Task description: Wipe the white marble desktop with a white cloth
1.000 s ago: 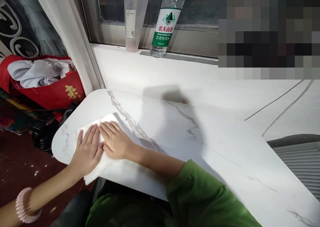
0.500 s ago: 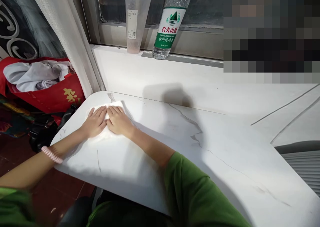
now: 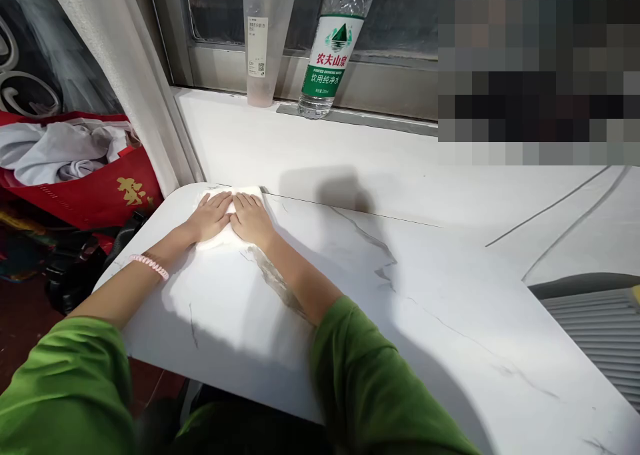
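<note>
A white cloth lies spread on the white marbled table, at its far left near the wall. My left hand presses flat on the cloth, fingers stretched out. Beside it my right hand also rests flat on the cloth, its fingers pointing away from me. The two hands nearly meet at the thumbs. Neither hand is wrapped round anything. Part of the cloth is hidden under the palms. A pink coiled band circles my left wrist.
On the window ledge stand a clear plastic cup and a leaning water bottle with a green and white label. A red bag stuffed with pale fabric is left of the table, beside a curtain. A grey ridged object sits at right.
Both hands and the cloth have slid away from me and slightly right, up to the table's back edge. A grey vein in the tabletop now shows beside my right forearm.
</note>
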### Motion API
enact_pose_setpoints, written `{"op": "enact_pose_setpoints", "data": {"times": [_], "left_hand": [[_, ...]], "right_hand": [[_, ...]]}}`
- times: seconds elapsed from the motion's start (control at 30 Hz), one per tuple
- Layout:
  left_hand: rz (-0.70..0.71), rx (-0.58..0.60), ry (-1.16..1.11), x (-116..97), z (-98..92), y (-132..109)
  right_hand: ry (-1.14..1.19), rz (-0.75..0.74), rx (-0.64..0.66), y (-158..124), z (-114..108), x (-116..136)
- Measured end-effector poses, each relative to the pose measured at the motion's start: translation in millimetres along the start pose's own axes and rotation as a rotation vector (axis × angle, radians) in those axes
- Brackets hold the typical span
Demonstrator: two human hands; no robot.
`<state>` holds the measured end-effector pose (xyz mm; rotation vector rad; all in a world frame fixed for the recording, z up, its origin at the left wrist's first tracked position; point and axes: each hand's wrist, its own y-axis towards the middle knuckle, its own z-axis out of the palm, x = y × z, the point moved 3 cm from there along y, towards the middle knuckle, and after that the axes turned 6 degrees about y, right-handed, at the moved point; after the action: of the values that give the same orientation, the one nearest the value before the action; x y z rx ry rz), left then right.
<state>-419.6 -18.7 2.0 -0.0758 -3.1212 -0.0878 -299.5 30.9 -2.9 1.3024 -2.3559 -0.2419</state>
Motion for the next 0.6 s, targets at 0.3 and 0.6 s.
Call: {"op": "enact_pose_setpoints", "data": {"times": [0.3,0.6], "left_hand": [[0.010,-0.119,0.062,-82,-0.8,-96],[0.139,-0.219,0.016,-165,-15.8,-201]], "right_hand": [[0.045,-0.171,0.034,-103,-29,32],[0.144,-0.188,0.036,-223,-60,83]]}}
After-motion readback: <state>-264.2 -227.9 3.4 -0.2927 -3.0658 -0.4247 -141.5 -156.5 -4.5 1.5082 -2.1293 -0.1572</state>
